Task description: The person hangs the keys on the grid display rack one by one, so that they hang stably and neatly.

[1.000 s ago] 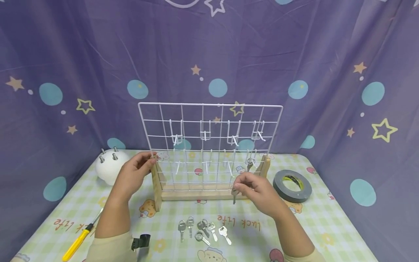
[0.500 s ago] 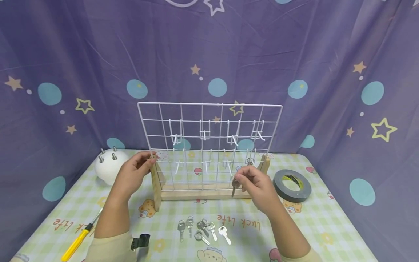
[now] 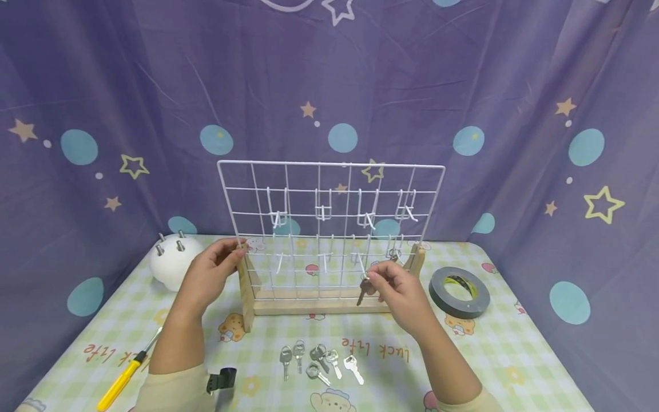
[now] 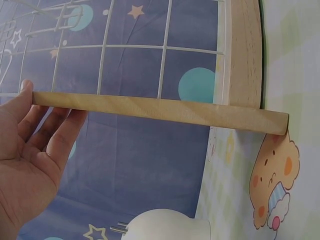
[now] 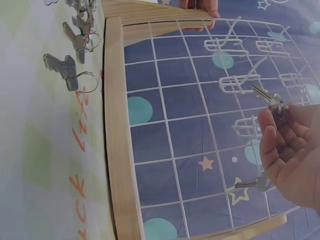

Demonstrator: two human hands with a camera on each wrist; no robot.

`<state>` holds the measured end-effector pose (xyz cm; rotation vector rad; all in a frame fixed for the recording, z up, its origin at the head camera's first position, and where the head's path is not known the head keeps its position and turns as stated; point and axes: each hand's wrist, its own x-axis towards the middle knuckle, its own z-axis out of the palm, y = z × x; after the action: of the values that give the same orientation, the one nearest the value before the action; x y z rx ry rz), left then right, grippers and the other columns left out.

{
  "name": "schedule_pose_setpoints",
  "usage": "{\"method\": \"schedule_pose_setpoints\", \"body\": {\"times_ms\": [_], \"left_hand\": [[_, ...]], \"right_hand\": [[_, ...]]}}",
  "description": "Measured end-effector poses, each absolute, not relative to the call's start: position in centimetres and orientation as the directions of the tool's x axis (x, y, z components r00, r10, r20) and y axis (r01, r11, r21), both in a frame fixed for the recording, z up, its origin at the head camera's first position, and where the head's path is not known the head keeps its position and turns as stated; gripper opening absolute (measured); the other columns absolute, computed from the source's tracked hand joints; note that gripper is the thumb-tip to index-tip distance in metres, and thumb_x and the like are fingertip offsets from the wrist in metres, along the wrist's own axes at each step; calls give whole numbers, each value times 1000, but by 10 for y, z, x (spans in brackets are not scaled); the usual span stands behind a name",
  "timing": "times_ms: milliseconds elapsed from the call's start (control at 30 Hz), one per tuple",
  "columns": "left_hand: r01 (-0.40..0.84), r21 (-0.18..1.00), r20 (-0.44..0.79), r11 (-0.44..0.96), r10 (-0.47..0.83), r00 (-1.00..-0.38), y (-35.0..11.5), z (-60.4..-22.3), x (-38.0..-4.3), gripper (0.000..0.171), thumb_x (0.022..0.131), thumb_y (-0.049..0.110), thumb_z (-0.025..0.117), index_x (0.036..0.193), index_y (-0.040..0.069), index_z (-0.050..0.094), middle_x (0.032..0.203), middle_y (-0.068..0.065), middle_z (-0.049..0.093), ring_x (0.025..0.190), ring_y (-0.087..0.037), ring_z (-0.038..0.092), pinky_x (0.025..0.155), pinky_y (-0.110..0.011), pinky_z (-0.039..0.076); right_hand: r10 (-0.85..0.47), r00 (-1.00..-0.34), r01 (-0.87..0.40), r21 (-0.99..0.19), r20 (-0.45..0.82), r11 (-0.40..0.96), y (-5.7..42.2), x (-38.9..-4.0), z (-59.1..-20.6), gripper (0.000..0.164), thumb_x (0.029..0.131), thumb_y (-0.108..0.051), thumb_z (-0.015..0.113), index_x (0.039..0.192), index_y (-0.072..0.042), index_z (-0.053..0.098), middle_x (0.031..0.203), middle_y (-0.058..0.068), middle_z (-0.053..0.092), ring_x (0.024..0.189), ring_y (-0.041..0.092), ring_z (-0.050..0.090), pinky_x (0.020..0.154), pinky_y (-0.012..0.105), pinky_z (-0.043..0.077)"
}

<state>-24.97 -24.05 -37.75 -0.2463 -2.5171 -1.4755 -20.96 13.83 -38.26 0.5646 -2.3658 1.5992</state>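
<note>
The right grip (image 3: 399,292) pinches a key (image 3: 364,287) by its ring end, seemingly so the blade hangs free, just beside a white hook (image 3: 360,265) on the wire grid (image 3: 329,164). The left grip (image 3: 208,274), thumb and fingers on either side, holds the wooden upright (image 3: 247,294), probably to steady the frame. Behind the right grip, a second key (image 5: 263,182) hangs from a neighbouring hook. Nearer the person, between both grips, loose keys (image 3: 322,359) lie on the worktop (image 3: 463,366), likely grouped for easy reach. Fingers hide part of the held key's ring; whether it touches the hook cannot be told. In the head view, the right grip also covers the hanging key's blade.
</note>
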Motion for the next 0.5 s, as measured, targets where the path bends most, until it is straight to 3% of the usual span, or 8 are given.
{"method": "schedule_pose_setpoints", "body": {"times_ms": [200,500], "left_hand": [[252,850,267,462,34,-963,-241,-378,-250,49,99,49,52,135,15,55,131,-5,61,113,-1,57,92,-15,53],[248,851,263,464,32,-964,-239,-375,-247,50,99,49,52,136,16,55,131,-5,61,119,-13,57,97,-25,54]], "right_hand": [[-121,-922,-385,-825,369,413,133,-213,-385,23,99,-40,58,102,-19,66,85,-2,67,78,17,66,63,30,59],[-48,-936,-320,-783,350,533,122,-228,-383,17,100,-35,58,103,-21,66,85,-3,71,76,13,69,60,24,57]]}}
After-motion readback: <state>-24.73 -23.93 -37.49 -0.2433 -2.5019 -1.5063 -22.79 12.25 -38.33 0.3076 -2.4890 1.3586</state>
